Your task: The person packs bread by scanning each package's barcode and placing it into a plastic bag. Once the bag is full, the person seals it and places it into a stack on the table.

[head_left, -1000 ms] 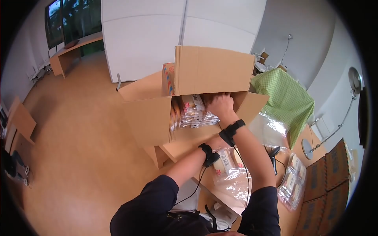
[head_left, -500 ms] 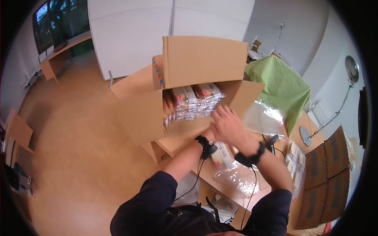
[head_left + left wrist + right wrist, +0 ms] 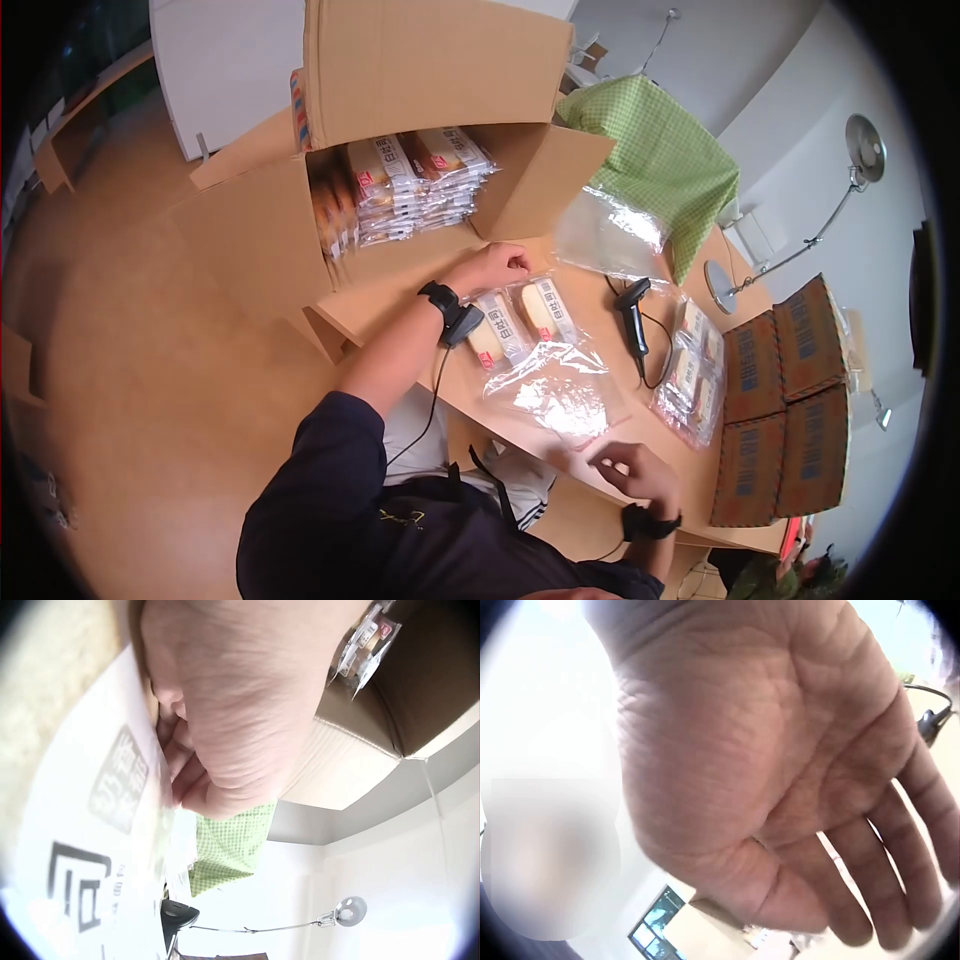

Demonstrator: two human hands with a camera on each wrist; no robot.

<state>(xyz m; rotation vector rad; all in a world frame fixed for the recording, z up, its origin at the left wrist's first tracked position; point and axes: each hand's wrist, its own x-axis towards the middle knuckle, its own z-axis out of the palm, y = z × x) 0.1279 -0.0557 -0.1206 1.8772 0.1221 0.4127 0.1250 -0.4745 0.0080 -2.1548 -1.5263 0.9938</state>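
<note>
Two wrapped loaf-shaped breads [image 3: 500, 330] lie side by side in a clear plastic bag [image 3: 560, 395] on the table. My left hand [image 3: 490, 266] rests by the bag's far edge, beyond the breads. Its fingers are curled; I cannot tell whether they pinch the film. Close beneath that hand, a bread wrapper [image 3: 112, 787] fills part of the left wrist view. My right hand [image 3: 638, 470] hovers by the bag's near end, at the table edge. In the right wrist view, the palm faces the camera, with loosely extended fingers and nothing held.
Behind the left hand, a cardboard box [image 3: 430, 80] lies with its opening toward me, several wrapped breads [image 3: 410, 185] stacked inside. To the right are a barcode scanner [image 3: 632, 315], a packed bag of breads [image 3: 690, 370], printed cartons [image 3: 785, 410], a lamp [image 3: 718, 286] and a green checked cloth [image 3: 650, 150].
My right hand has come out of the box and moved down to the bag's near end, holding nothing. The head view has turned right and down. The left hand stays at the bag's far end.
</note>
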